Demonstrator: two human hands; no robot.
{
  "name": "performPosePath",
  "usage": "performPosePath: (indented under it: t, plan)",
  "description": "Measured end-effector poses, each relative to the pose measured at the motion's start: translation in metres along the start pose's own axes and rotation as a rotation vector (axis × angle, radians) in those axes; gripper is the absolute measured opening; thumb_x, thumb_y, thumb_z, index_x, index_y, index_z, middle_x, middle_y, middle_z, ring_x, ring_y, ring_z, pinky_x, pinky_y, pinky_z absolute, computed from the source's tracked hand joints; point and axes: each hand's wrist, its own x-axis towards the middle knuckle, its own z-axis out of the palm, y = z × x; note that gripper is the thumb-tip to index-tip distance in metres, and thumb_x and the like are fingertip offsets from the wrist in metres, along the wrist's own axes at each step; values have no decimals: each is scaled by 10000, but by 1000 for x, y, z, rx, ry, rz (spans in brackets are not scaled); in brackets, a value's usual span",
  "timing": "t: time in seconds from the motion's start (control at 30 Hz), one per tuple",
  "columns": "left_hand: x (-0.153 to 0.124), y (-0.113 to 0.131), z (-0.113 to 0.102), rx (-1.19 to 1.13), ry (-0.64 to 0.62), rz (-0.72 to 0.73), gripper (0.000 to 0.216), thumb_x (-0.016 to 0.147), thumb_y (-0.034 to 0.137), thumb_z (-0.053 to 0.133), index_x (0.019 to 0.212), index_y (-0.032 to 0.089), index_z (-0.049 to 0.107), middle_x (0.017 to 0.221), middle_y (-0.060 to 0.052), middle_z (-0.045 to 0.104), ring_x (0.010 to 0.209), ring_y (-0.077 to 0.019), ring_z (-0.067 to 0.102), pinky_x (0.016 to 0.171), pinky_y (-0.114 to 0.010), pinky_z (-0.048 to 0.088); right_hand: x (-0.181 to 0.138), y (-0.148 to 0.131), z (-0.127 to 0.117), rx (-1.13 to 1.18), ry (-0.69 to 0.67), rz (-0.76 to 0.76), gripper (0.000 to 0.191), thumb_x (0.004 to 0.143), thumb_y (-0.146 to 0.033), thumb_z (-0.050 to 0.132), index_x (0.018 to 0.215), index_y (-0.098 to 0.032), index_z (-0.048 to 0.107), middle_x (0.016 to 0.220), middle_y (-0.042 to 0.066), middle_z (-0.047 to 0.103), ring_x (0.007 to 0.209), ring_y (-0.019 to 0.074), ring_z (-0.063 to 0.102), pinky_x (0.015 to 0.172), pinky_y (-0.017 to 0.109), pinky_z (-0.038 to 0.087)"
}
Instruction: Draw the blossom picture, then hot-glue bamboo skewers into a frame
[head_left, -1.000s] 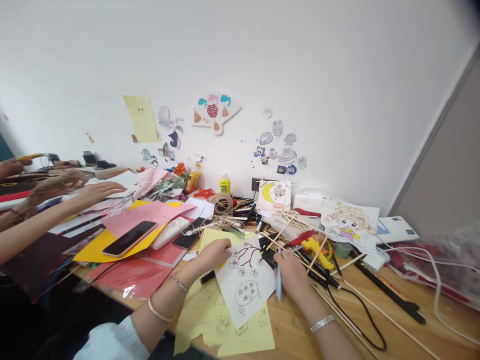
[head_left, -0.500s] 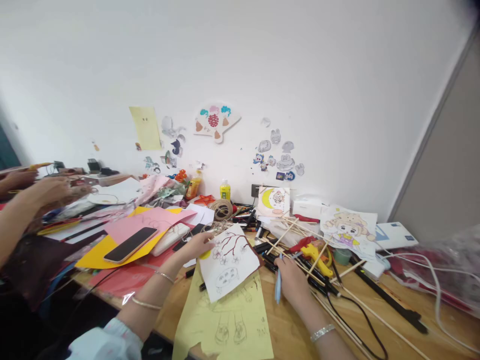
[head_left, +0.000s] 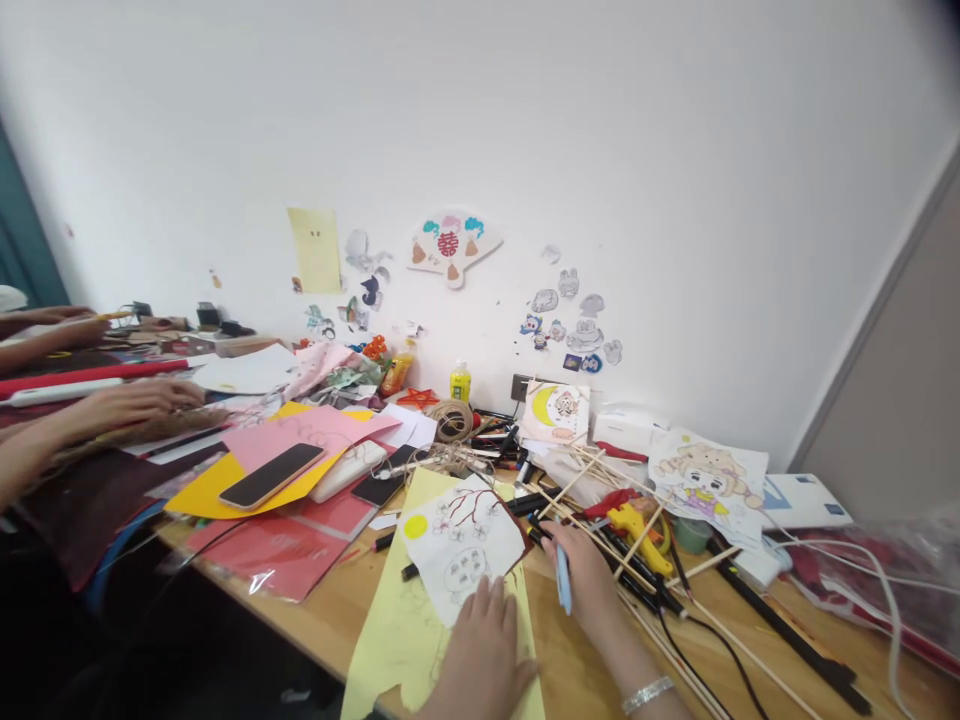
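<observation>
My left hand [head_left: 484,640] lies flat, its spread fingers at the lower edge of a white paper drawing [head_left: 469,535] and over the yellow sheet [head_left: 382,600] beneath it. The drawing shows a dark red branch with flowers, a yellow circle and a sketched oval. To its right, my right hand [head_left: 585,570] is closed around a slim light blue pen [head_left: 563,580], held nearly upright beside the drawing. Black markers [head_left: 637,570] and thin wooden sticks [head_left: 581,478] lie just beyond that hand.
A phone [head_left: 270,475] rests on coloured paper at the left. Further left, other people's hands [head_left: 142,400] are at work. A yellow glue gun [head_left: 637,535], black cables [head_left: 720,650] and a cartoon drawing [head_left: 705,480] lie to the right. Bottles [head_left: 460,380] stand along the wall.
My left hand has let go of the drawing's upper left edge and moved down to its lower edge. The drawing lies flatter, its yellow circle uncovered. My right hand still holds the pen.
</observation>
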Motion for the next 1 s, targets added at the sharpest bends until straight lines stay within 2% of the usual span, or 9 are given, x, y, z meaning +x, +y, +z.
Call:
performPosePath:
  t: [0.1, 0.17, 0.23, 0.33, 0.5, 0.6, 0.73, 0.87, 1.0]
  plan:
    - [0, 2, 17, -4, 43, 96, 420, 797, 407, 632, 1109, 125, 624, 1237, -161, 580, 1143, -323, 512, 937, -447, 430, -2, -8, 0, 191, 37, -31, 305, 926, -315, 412, 1082, -185, 639, 1041, 108, 685, 968, 233, 626, 865, 358, 480]
    - [0, -5, 25, 14, 102, 242, 222, 786, 308, 655, 943, 151, 651, 1057, -97, 658, 968, -266, 588, 815, -379, 489, -4, -13, 0, 305, -12, -60, 299, 920, -338, 426, 1077, -198, 639, 1036, 92, 687, 967, 214, 627, 872, 338, 482]
    - [-4, -14, 30, 40, 200, 401, 67, 795, 223, 635, 823, 163, 626, 910, -49, 666, 835, -220, 595, 711, -318, 494, -8, -18, 0, 391, -76, -89, 275, 909, -340, 446, 1025, -205, 656, 995, 80, 691, 947, 204, 627, 870, 328, 480]
    - [-10, -24, 32, 80, 306, 542, 71, 825, 189, 591, 757, 171, 592, 797, -23, 638, 755, -192, 575, 653, -288, 470, -15, -19, 1, 489, -145, -45, 228, 878, -340, 494, 899, -198, 671, 912, 65, 678, 882, 195, 621, 818, 309, 482]
    - [-5, -17, 19, 279, 163, 561, 223, 907, 302, 487, 985, 149, 629, 1037, -123, 654, 955, -255, 585, 721, -356, 474, -20, -13, 3, 582, -136, 244, 189, 794, -340, 570, 677, -192, 574, 638, -3, 569, 632, 165, 555, 596, 266, 450]
    - [5, -5, 19, 323, 99, 614, 304, 948, 290, 389, 1111, 151, 605, 1111, -135, 649, 1009, -270, 586, 705, -373, 479, -19, -12, 4, 663, -101, 308, 118, 755, -304, 608, 730, -199, 559, 689, -7, 563, 659, 163, 552, 607, 261, 446]
    - [12, 3, 38, 361, 272, 674, 321, 951, 266, 364, 1114, 153, 616, 1075, -125, 676, 993, -276, 603, 682, -390, 458, -17, -13, 0, 636, -129, 254, 85, 750, -277, 624, 764, -197, 600, 799, 20, 602, 762, 176, 572, 692, 271, 452]
    - [8, 2, 52, 388, 454, 745, 264, 930, 233, 410, 1037, 144, 634, 974, -98, 709, 905, -251, 631, 686, -392, 426, -13, -16, -4, 475, -225, 306, 212, 783, -292, 568, 597, -194, 543, 594, -14, 551, 600, 143, 528, 591, 253, 416]
    - [5, -1, 50, 318, 529, 806, 182, 904, 178, 449, 984, 168, 612, 918, -48, 725, 878, -209, 640, 663, -343, 413, -11, -19, -4, 367, -291, 202, 353, 827, -297, 483, 500, -204, 388, 493, -49, 418, 494, 104, 423, 501, 228, 339]
